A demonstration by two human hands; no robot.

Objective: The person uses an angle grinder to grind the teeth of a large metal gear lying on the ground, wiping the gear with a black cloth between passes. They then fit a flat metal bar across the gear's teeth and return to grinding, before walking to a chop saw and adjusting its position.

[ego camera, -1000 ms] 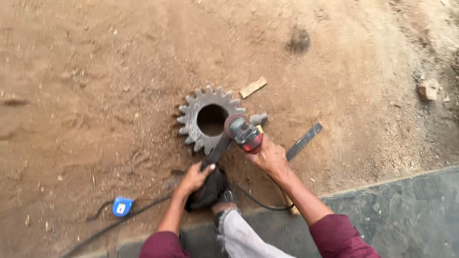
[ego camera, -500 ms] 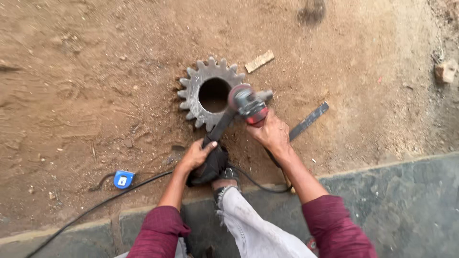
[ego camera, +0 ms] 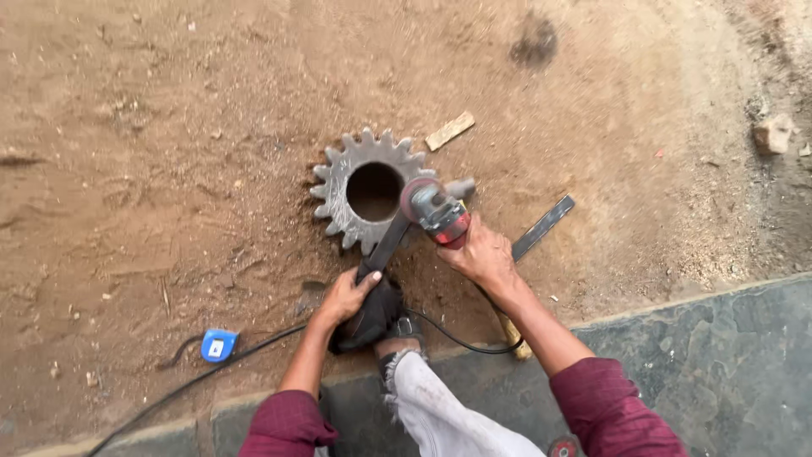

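- I see one dusty brown dirt ground (ego camera: 169, 169) edged by one grey stone slab (ego camera: 719, 355).
- One toothed steel gear (ego camera: 338, 182) lies flat on the dirt.
- One red-and-grey angle grinder (ego camera: 436, 211) rests on the gear's edge.
- My right hand (ego camera: 484, 256) is wrapped around the grinder; my left hand (ego camera: 342, 298) clasps a dark bar (ego camera: 385, 247).
- One blue tape measure (ego camera: 218, 345).

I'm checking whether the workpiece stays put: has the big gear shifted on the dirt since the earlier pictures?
No. The gear keeps its spot beside the small wooden block; only the camera view shifted.

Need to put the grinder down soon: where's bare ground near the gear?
Bare dirt lies left of the gear, above the tape measure, and beyond the wood chip. It is crowded below the gear: both hands, shoe, cable, flat bar.
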